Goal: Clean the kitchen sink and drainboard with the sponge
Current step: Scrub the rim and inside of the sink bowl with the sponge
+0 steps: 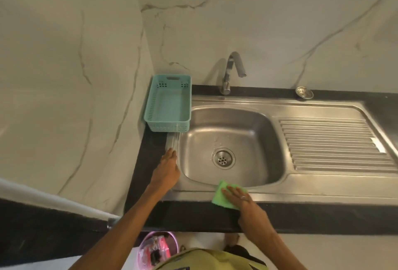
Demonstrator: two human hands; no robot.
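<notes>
Right hand [247,201] presses the green sponge [224,194] flat on the sink [228,140] front rim, fingers [231,191] spread open. Left hand [168,168] braces on the left rim, fingers straight. Advice: even pressure, overlapping strokes right toward the drainboard [331,142].

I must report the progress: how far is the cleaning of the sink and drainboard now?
Done: nothing can be confirmed; no foam or wiped streaks show. In hand: the right hand presses the green sponge flat on the sink's front rim, while the left hand rests on the left rim. Left, as it seems: the basin and the ribbed drainboard.
</notes>
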